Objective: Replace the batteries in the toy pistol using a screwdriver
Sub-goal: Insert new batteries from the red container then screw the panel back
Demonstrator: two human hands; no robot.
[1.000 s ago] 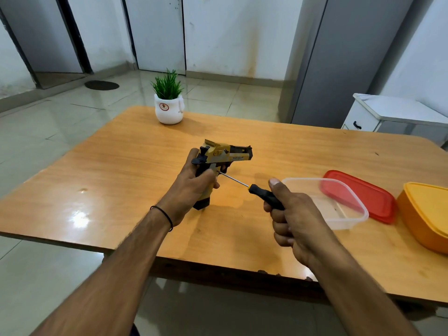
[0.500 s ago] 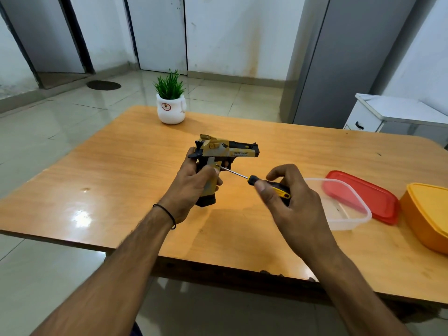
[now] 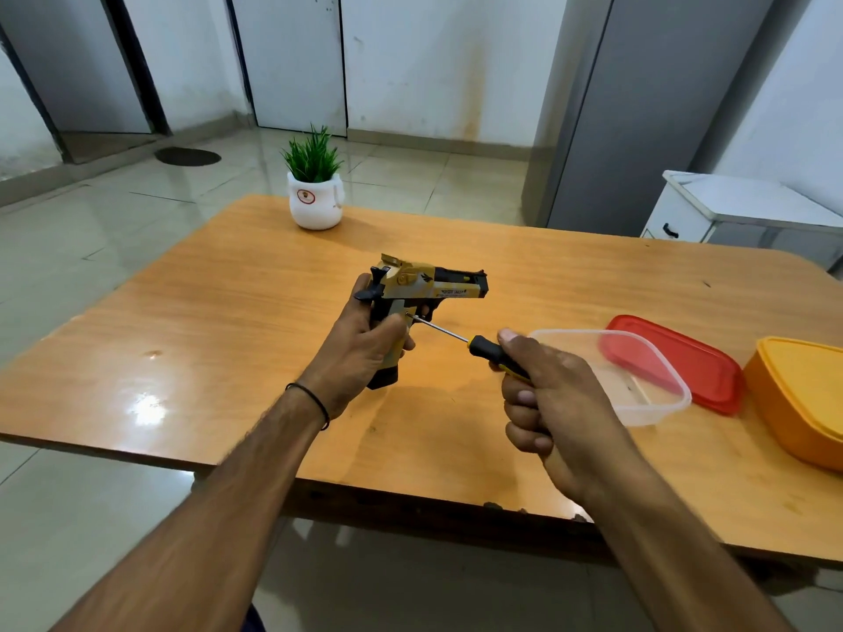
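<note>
Over glossy wooden bench (image 3: pixel 228 312), gripping light, stiff, smooth-plastic toy pistol (image 3: pixel 429 285) upright by its handle in left hand (image 3: pixel 360 353), holding slim steel screwdriver (image 3: pixel 481 348) by black-and-yellow handle in right hand (image 3: pixel 556 403), tip at a screw on the grip; likely slippery, so best clasped firmly round the handle against twisting.

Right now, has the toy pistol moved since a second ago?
No. The toy pistol is at the same spot over the table in the left hand, no nearer the plant pot or the clear container.
</note>
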